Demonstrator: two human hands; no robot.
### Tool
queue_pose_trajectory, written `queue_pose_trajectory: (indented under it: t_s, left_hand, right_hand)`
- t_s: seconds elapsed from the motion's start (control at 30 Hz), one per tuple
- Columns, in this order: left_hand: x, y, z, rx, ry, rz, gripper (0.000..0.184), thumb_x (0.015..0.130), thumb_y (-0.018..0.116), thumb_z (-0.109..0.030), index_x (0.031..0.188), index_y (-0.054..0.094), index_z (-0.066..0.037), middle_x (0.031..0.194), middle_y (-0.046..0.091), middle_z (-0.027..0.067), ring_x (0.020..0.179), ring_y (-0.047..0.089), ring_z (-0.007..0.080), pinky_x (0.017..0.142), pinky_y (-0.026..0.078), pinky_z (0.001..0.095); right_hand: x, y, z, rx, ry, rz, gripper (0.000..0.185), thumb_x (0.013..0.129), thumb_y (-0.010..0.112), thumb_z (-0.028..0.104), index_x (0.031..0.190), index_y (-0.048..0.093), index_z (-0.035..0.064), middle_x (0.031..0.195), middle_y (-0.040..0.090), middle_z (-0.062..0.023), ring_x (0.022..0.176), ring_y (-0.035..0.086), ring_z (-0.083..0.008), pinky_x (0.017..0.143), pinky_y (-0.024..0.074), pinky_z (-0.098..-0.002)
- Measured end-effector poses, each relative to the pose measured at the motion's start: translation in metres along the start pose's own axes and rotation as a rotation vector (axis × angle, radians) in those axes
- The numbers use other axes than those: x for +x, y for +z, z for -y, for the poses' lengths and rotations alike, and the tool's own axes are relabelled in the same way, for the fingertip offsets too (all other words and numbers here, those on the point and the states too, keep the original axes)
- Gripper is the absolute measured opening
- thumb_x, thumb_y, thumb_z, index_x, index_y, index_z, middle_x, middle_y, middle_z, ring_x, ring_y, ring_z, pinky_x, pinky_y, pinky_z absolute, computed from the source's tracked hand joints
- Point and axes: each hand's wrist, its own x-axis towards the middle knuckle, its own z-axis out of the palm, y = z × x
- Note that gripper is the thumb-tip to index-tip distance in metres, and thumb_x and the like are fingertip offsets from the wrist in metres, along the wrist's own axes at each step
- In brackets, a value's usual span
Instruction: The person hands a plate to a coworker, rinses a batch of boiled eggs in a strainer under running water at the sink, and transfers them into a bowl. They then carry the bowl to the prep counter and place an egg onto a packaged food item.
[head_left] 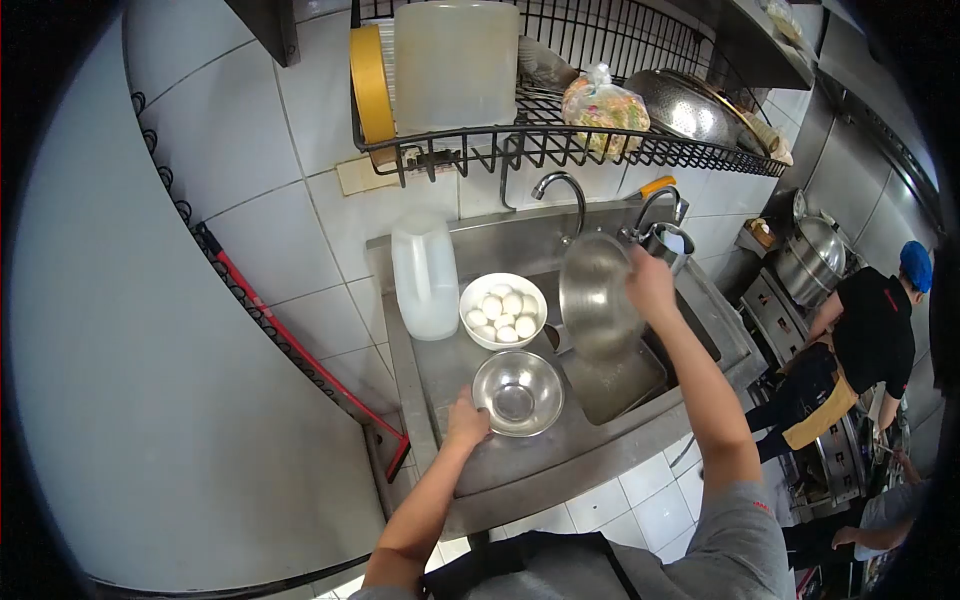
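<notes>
My left hand [468, 420] is closed on the near-left rim of a small metal bowl [518, 393], which rests on the steel counter with nothing visible inside. My right hand [652, 288] grips the right rim of a larger metal bowl [600, 300]. That bowl is tipped on its side above the sink basin [620, 395], slightly blurred. Just behind the small bowl stands a white bowl [466, 312] holding several white eggs [503, 305]. A translucent plastic jug [424, 280] is at its left.
Two faucets [560, 190] rise behind the sink, with a metal pitcher [668, 245] by the right one. Overhead, a black wire rack [480, 145] holds containers and a wok. A red-handled tool [300, 345] leans at left. Two other people [850, 340] work at right.
</notes>
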Motion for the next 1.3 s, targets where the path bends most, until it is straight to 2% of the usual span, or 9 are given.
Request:
queue_pose_trajectory:
  t_s: [0.07, 0.17, 0.5, 0.6, 0.7, 0.8, 0.93, 1.1, 1.3]
  left_hand:
    - [-0.006, -0.011, -0.007, -0.076, 0.01, -0.037, 0.043, 0.074, 0.052, -0.005, 0.114, 0.046, 0.008, 0.091, 0.06, 0.0276, 0.084, 0.061, 0.0389, 0.073, 0.051, 0.0415]
    - [-0.021, -0.049, -0.04, -0.277, 0.058, -0.039, 0.039, 0.071, 0.05, 0.005, 0.109, 0.049, 0.008, 0.09, 0.062, 0.0227, 0.068, 0.065, 0.0292, 0.051, 0.057, 0.0316]
    - [-0.034, -0.081, -0.079, -0.092, 0.068, 0.133, 0.029, 0.074, 0.049, 0.0, 0.101, 0.05, 0.009, 0.075, 0.061, 0.0235, 0.056, 0.064, 0.0275, 0.051, 0.052, 0.0336]
    - [-0.04, -0.085, -0.063, 0.112, 0.13, -0.003, 0.029, 0.076, 0.053, -0.004, 0.102, 0.05, 0.009, 0.08, 0.06, 0.025, 0.067, 0.063, 0.0344, 0.061, 0.052, 0.0383]
    - [-0.051, -0.085, -0.05, 0.332, 0.229, -0.244, 0.037, 0.078, 0.06, -0.013, 0.106, 0.049, 0.008, 0.097, 0.056, 0.0267, 0.091, 0.054, 0.0438, 0.08, 0.045, 0.0442]
    - [-0.069, -0.094, -0.049, 0.313, 0.445, -0.489, 0.037, 0.077, 0.06, -0.012, 0.108, 0.049, 0.006, 0.104, 0.053, 0.027, 0.094, 0.053, 0.0421, 0.079, 0.045, 0.0444]
    - [-0.105, -0.109, -0.043, 0.158, 0.226, -0.356, 0.039, 0.077, 0.058, -0.007, 0.112, 0.048, 0.005, 0.101, 0.054, 0.0243, 0.088, 0.057, 0.0394, 0.077, 0.047, 0.0379]
    - [-0.144, -0.08, -0.009, -0.233, -0.145, -0.022, 0.058, 0.085, 0.052, -0.012, 0.13, 0.023, 0.009, 0.098, 0.058, 0.0218, 0.074, 0.064, 0.0256, 0.062, 0.051, 0.0302]
    - [-0.135, -0.041, -0.013, -0.684, -0.173, -0.021, 0.07, 0.09, 0.046, -0.013, 0.135, -0.005, 0.004, 0.102, 0.055, 0.022, 0.085, 0.062, 0.0251, 0.067, 0.051, 0.0298]
  right_hand:
    - [-0.025, 0.005, -0.059, 0.145, 0.128, 0.082, 0.021, 0.065, 0.057, 0.006, 0.086, 0.059, 0.0026, 0.085, 0.059, -0.0221, 0.084, 0.054, -0.042, 0.07, 0.0434, -0.0465]
    - [-0.08, 0.016, -0.1, 0.486, 0.358, 0.266, 0.025, 0.063, 0.055, -0.001, 0.087, 0.059, -0.0025, 0.076, 0.062, -0.013, 0.072, 0.06, -0.0231, 0.065, 0.0447, -0.0334]
    - [-0.212, 0.142, 0.002, 1.649, 0.836, 0.516, 0.02, 0.071, 0.059, -0.002, 0.088, 0.054, 0.0057, 0.077, 0.056, -0.0022, 0.07, 0.054, -0.0125, 0.059, 0.0445, -0.0265]
    - [-0.191, 0.134, 0.014, 1.485, 0.905, 0.924, 0.032, 0.089, 0.05, 0.034, 0.101, 0.049, 0.0045, 0.077, 0.056, -0.0063, 0.059, 0.058, -0.0172, 0.05, 0.0498, -0.0324]
    - [-0.139, 0.135, 0.018, 0.902, 0.668, 0.975, 0.043, 0.089, 0.042, 0.044, 0.105, 0.047, 0.0047, 0.078, 0.056, -0.008, 0.055, 0.058, -0.0186, 0.048, 0.0501, -0.0322]
    - [-0.092, 0.19, 0.004, 0.856, 0.626, 0.725, 0.042, 0.088, 0.044, 0.04, 0.106, 0.05, 0.0021, 0.086, 0.057, -0.0096, 0.066, 0.061, -0.0187, 0.051, 0.0518, -0.0332]
    - [-0.039, 0.254, -0.009, 0.897, 0.762, 0.623, 0.049, 0.088, 0.044, 0.035, 0.123, 0.039, 0.0022, 0.102, 0.057, -0.017, 0.071, 0.064, -0.0248, 0.055, 0.0541, -0.0355]
    - [-0.03, 0.23, -0.005, 1.035, 0.738, 0.889, 0.052, 0.079, 0.056, 0.023, 0.123, 0.034, 0.0059, 0.101, 0.056, -0.0226, 0.071, 0.064, -0.0298, 0.061, 0.0548, -0.0407]
    - [-0.059, 0.245, -0.05, 1.372, 0.994, 1.157, 0.049, 0.073, 0.045, 0.005, 0.12, 0.034, -0.0029, 0.107, 0.053, -0.0255, 0.092, 0.058, -0.0378, 0.074, 0.0528, -0.0471]
